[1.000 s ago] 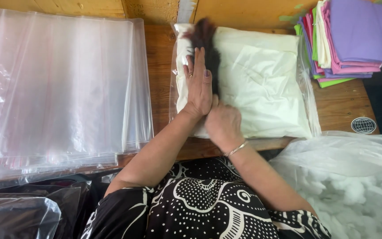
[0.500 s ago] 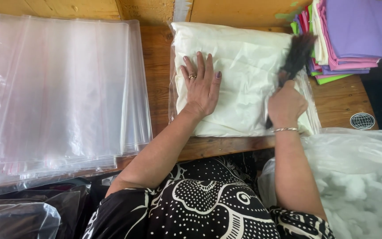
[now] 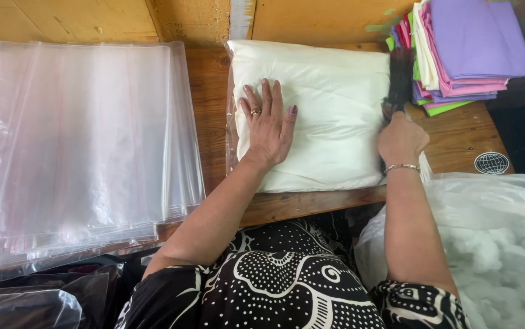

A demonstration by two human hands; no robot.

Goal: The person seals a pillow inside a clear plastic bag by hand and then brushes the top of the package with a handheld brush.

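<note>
Left hand [image 3: 268, 125] spread flat on the cream pillow [image 3: 329, 116] in its clear bag, right hand [image 3: 401, 139] at its right edge gripping a dark brush [image 3: 400, 76]

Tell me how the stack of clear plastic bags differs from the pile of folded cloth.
The stack of clear plastic bags is see-through and colourless; the pile of folded cloth is opaque, in purple, pink, green and white. The bags lie wide and flat at the left, the cloth is a smaller, thicker pile at the far right. Both rest on the wooden table.
</note>
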